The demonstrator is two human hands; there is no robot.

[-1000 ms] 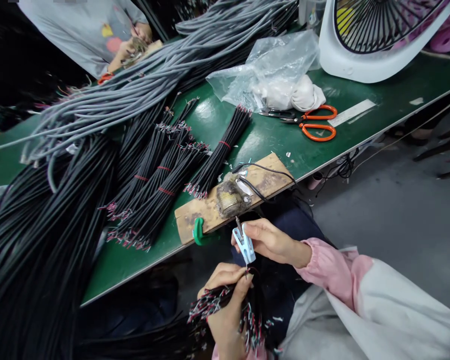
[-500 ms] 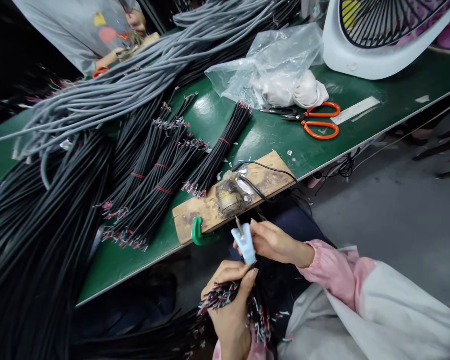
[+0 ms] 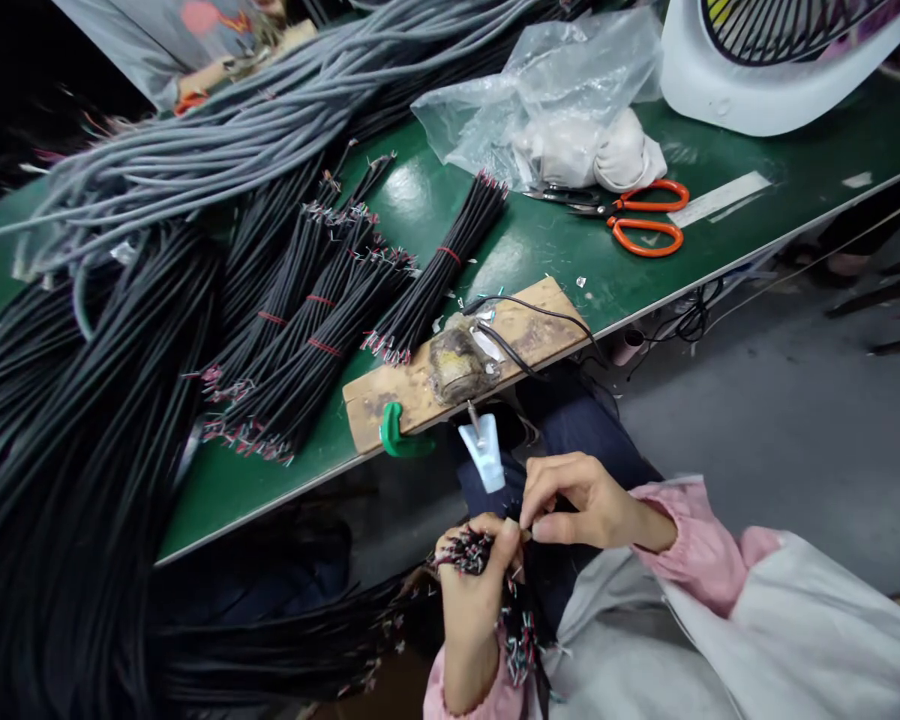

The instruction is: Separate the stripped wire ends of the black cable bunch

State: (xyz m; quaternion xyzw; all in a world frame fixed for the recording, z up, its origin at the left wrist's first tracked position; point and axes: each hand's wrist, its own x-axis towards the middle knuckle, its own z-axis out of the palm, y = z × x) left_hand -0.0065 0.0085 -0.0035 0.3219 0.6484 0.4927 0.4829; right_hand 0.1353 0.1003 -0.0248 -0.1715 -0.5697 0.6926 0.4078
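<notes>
My left hand is closed around a bundle of black cables with red, green and white stripped ends, held below the table edge over my lap. My right hand pinches a wire end at the top of that bundle, fingertips meeting my left thumb. A light blue clip-like tool hangs from a metal tip just under the wooden board, above both hands and touched by neither.
The green table carries tied black cable bundles, a large pile of loose black cables, grey cables, orange scissors, a plastic bag and a white fan. Another person sits at the far left.
My right hand has left the blue tool and dropped down to the wire ends in my left hand. The bundle has risen slightly. The view has tilted downward.
</notes>
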